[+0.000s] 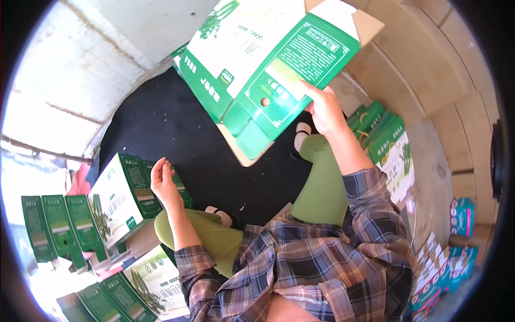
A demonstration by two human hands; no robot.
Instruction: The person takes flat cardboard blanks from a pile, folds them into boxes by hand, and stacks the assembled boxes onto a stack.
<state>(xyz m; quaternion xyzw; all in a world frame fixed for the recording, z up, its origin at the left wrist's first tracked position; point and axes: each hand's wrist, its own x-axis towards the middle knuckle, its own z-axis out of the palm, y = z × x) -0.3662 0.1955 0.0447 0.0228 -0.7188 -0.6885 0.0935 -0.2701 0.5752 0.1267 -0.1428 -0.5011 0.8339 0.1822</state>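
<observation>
My right hand (326,110) grips the edge of a green-and-white printed cardboard carton (255,70). Its thumb lies on the green side panel and its fingers go behind, out of sight. The carton is held up and tilted at the top centre, with a small round hole in its green panel and brown flaps sticking out at the top right. Apart from the carton, my left hand (165,185) is raised with its fingers curled together and nothing visible in them. Beside it, at the left, are more green-and-white cartons (115,196).
More cartons lie at the lower left (158,282), and green cartons (391,147) stand right of my right leg. Brown cardboard boxes (418,64) line the right side. Teal packages (462,217) sit at the far right. Black matting (155,118) covers the floor beside a pale wall (75,70).
</observation>
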